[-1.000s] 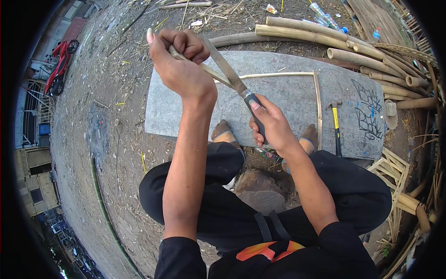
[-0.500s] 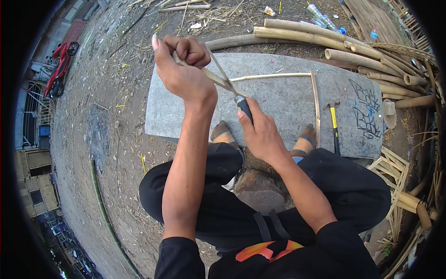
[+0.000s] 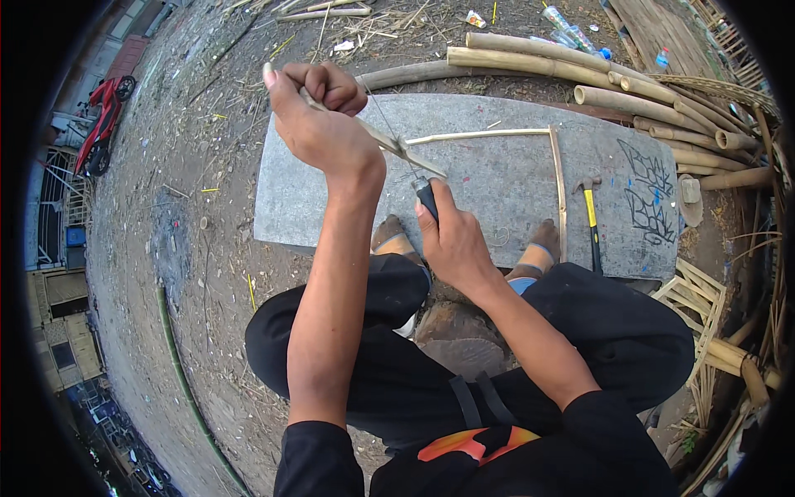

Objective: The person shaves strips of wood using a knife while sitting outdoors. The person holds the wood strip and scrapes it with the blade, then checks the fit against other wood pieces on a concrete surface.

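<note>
Slanting from the left hand (image 3: 325, 120) rightward and back toward the person, the strip (image 3: 424, 162) hung in the air over the grey board (image 3: 497, 190). The left fingers were curled tight round its far end; the free end poked out just ahead of the right hand (image 3: 454, 247), which was the nearer of the two to it. The right fingers were closed on the handle of the knife (image 3: 424, 194). Its blade, almost edge-on and thin to the eye, ran up and left toward the left fist, crossing the strip at a narrow angle between the hands. The handle sat on the strip's near side, the blade's tip on its far side. Blade and strip seemed to meet at a small dark bunch, but how deeply, if at all, the edge bit could not be told. On the board's right lay a hammer (image 3: 591, 222).
</note>
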Demonstrator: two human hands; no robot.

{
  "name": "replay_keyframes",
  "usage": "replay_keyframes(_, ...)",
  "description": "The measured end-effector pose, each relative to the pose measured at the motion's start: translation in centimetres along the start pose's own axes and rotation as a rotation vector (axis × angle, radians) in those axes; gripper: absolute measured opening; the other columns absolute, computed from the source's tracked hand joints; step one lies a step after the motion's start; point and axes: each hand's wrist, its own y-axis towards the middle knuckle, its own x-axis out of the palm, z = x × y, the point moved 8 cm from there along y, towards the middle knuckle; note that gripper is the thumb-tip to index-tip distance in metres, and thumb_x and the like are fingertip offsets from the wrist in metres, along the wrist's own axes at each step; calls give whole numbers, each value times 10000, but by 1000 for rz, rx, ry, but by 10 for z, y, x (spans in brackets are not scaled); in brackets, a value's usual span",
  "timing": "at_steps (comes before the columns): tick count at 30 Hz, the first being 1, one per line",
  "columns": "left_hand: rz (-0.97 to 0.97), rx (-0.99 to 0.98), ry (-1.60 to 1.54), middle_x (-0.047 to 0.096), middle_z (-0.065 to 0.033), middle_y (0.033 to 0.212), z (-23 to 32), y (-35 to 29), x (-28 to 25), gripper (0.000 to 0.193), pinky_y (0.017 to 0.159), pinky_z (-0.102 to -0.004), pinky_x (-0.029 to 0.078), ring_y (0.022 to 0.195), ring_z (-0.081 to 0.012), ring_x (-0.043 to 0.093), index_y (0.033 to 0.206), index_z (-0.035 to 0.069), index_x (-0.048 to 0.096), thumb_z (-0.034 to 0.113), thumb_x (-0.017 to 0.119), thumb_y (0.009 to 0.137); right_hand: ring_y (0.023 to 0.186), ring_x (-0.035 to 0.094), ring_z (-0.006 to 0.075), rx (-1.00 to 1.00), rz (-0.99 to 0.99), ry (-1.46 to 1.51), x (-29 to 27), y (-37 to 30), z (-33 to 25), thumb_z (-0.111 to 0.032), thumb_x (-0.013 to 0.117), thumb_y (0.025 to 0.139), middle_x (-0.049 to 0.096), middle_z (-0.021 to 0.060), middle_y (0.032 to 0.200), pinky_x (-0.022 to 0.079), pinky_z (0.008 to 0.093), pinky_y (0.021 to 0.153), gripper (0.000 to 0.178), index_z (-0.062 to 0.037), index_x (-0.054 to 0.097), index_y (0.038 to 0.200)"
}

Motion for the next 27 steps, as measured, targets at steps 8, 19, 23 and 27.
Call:
replay_keyframes(8,-49,54,8,270,15,575,2,-1,6,451,465,-252,178,522,-78,214,717,108,297,403,258,1055,690,651,371,45,-26,356,-37,0,-29,-318,454,1024,590,188,709,448,424,613,346,-18,494,1192)
replay_keyframes(19,5,63,33,250,16,569,8,7,-9,425,464,-251,177,521,-81,189,723,114,279,378,252,1055,442,508,174,165,-193,478,12,11,22,-357,445,1035,501,70,616,414,320,434,347,-54,468,1202)
replay_keyframes(23,-81,19,-19,261,20,595,0,-2,2,375,497,-260,197,551,-93,216,744,125,311,354,278,1039,445,400,57,326,-226,700,-9,-1,0,-354,450,1037,447,7,656,361,225,411,360,-67,481,1251)
replay_keyframes(27,-27,35,29,257,17,587,2,3,3,380,488,-270,187,549,-93,220,745,111,305,350,284,1040,548,514,134,-23,-40,533,-34,-7,-49,-299,467,1029,515,74,663,417,319,497,389,-31,476,1310)
